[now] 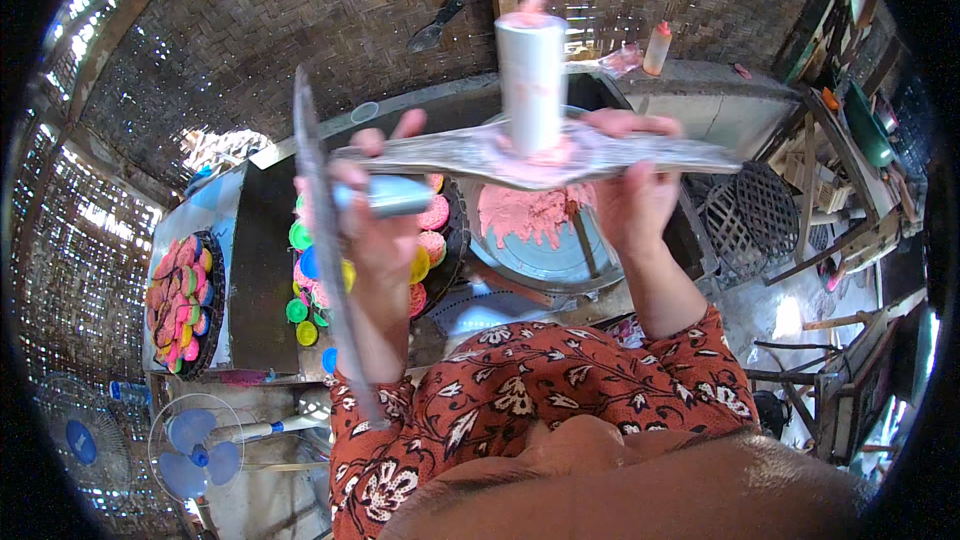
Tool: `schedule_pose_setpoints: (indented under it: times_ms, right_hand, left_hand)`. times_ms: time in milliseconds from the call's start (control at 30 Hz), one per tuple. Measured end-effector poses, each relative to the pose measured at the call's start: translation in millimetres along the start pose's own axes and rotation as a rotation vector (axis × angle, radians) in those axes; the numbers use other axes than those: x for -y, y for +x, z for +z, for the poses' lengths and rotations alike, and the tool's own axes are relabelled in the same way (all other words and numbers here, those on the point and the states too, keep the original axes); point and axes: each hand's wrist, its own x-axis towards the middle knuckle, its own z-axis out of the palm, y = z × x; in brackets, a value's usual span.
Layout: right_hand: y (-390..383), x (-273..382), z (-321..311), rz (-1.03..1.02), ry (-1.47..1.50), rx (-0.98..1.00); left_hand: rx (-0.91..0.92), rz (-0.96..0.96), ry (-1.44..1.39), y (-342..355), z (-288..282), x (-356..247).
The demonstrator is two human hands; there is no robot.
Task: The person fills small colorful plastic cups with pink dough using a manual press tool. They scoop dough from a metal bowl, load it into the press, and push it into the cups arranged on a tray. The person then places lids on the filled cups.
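Note:
A pale wooden board [420,153] with a white upright tube [532,85] is raised in front of me. Pink dough [530,4] sticks out of the tube's top and is smeared around its foot. My right hand [640,190] is closed around the board's right end. My left hand [385,240] grips its left end and also a second, narrow wooden bar [322,230], standing steeply, with a silvery cylinder [400,196]. Exactly how the left fingers hold both is partly hidden and blurred. Below the board, more pink dough [525,212] lies in a round metal basin [545,273].
Brightly coloured small round moulds [308,333] and pink pieces sit left of the basin. A round tray [200,365] of coloured pieces stands farther left, above a fan [200,450]. A bottle [657,48] is on the back ledge. Woven baskets [752,210] lie at right.

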Motion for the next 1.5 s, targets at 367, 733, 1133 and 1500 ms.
schedule_pose_setpoints:
  times_ms: [367,733,1133,1500]
  right_hand:
    - [-80,-65,-219,1.328,-1.398,0.668]
    - [-23,-54,-192,0.606,-1.620,1.248]
    - [-55,-139,-227,0.429,-1.622,1.594]
    - [-90,-112,-197,0.703,-1.439,1.789]
  left_hand:
    - [-0.290,0.202,0.095,-28,-24,-83]
    - [-0.739,0.707,0.359,-94,-50,-189]
    - [-0.510,0.529,0.109,-133,-48,-221]
    - [-0.460,0.516,0.245,-133,-51,-220]
